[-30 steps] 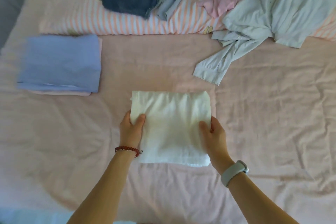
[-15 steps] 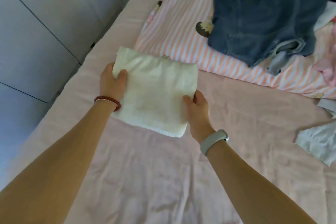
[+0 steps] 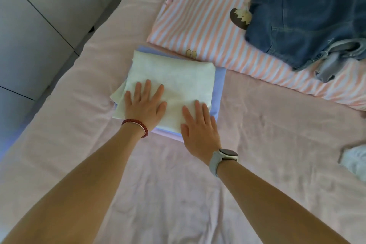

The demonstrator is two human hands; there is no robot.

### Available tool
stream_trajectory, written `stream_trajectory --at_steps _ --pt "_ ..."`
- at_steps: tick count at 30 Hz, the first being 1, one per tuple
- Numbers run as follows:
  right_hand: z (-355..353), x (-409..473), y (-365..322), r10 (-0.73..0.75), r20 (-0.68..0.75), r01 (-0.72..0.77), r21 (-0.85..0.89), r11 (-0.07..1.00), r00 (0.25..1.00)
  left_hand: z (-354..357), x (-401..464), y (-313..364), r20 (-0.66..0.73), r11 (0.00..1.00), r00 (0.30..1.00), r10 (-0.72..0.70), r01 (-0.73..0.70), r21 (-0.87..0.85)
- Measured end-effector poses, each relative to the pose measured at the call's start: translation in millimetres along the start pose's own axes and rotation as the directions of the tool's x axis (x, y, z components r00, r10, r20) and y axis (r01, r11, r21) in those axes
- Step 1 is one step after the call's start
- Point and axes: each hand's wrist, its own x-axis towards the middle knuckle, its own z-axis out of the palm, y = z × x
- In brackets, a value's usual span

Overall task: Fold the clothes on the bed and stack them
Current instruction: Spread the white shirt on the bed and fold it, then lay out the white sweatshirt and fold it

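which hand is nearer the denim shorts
Right. The right hand presses the white folded cloth's near right corner, on the side toward the denim shorts. The left hand lies flat farther left.

Soft matt cloth under your palms.
The white towel (image 3: 178,81) looks nubbly; beside it, the pink sheet (image 3: 277,125) lies smooth and creased.

1. Pink sheet (image 3: 277,144) covers the bed, creased
2. Striped pink-and-white quilt (image 3: 208,25) with cartoon prints lies along the bed's far edge
3. Grey cabinet panels (image 3: 39,16) with dark seams stand past the bed's left edge
4. Dark floor gap between bed and cabinet
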Motion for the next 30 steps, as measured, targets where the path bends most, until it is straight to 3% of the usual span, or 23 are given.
stream_trajectory --at_steps 2,5,9,11,14,21,26,30 --pt "-2.5 -5.1 4.6 -0.023 -0.033 0.024 0.047 0.999 0.999 -6.0 -1.4 4.1 -0.031 1.000 1.000 -0.001 0.000 -0.016" --pt "-14.4 -26.0 24.2 -0.020 -0.082 0.028 0.103 0.994 0.996 -18.1 -22.8 24.8 -0.185 0.996 0.982 0.021 -0.036 -0.078" --pt "-30.0 -78.2 70.7 0.113 -0.084 -0.097 0.181 0.979 0.990 -15.2 -77.9 76.8 -0.294 0.983 0.953 0.076 -0.122 -0.141" --pt "-37.2 -111.9 103.3 0.195 -0.060 -0.180 0.197 0.964 0.979 -9.5 -103.7 114.2 -0.230 0.975 0.968 0.096 -0.138 -0.175" --pt "-47.3 -168.2 167.0 0.330 -0.014 -0.321 0.202 0.925 0.944 6.9 -133.2 181.1 -0.019 0.969 0.987 0.156 -0.157 -0.189" --pt "-80.1 -268.6 356.0 0.569 -0.020 -0.552 0.213 0.806 0.822 63.2 -168.2 374.8 0.244 0.946 0.919 0.311 -0.274 -0.172" --pt "-100.1 -280.3 488.8 0.568 -0.105 -0.553 0.143 0.821 0.816 132.6 -196.9 513.6 0.363 0.952 0.881 0.305 -0.282 -0.117" --pt "-127.9 -256.2 571.4 0.499 -0.292 -0.515 0.026 0.857 0.816 173.4 -208.2 558.7 0.427 0.984 0.891 0.154 -0.177 0.014"
